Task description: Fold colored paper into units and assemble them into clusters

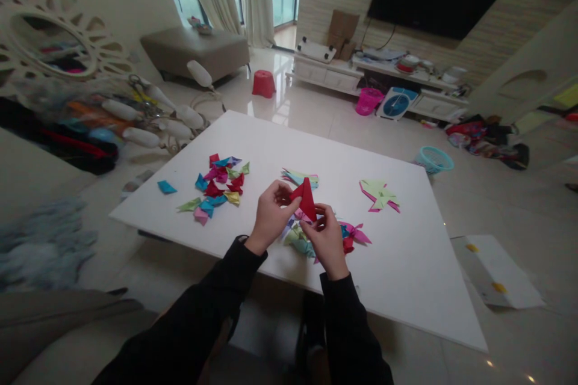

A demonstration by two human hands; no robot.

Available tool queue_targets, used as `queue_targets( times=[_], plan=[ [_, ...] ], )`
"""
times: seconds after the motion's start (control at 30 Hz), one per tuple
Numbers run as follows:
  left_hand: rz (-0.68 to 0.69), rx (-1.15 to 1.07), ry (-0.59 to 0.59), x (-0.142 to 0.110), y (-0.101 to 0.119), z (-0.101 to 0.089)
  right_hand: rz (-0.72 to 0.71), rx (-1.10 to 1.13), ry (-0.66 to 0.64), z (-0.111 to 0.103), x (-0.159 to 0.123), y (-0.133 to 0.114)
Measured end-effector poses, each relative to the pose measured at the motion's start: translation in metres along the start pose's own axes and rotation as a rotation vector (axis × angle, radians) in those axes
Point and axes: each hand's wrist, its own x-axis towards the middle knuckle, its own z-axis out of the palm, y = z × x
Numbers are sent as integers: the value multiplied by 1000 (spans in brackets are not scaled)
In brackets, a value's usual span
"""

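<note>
A piece of folded red paper (307, 200) is held up over the white table between both hands. My left hand (273, 212) pinches its left side between thumb and fingers. At its lower right corner, my right hand (329, 234) grips the paper with thumb and fingertips. Below the hands lies a pile of folded paper pieces (300, 242) in green, purple, pink and red, partly hidden by my right hand. Just behind the red paper is a small stack of folded strips (295, 177) in pale green, blue and pink.
Many-coloured folded pieces (217, 183) lie in a heap on the left of the white table (397, 271), with one blue piece (167, 187) apart. Flat green and pink folded papers (380, 194) rest at the right. A turquoise basket (434, 159) stands beyond the table's right edge.
</note>
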Motion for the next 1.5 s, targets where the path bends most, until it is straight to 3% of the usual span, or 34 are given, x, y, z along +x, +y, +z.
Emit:
queue_targets(
  times=[0.17, 0.3, 0.7, 1.5],
  plan=[
    [-181, -169, 13, 8, -26, -6, 14, -78, -14, 1, 2, 3],
    [-254, -211, -1, 9, -32, -11, -6, -137, -41, 1, 7, 3],
    [-240, -278, 65, 11, -36, -20, -85, -177, -6, 4, 2, 2],
    [-298, -334, -23, 6, -31, -13, -106, -269, 26, 0, 0, 1]
  ],
)
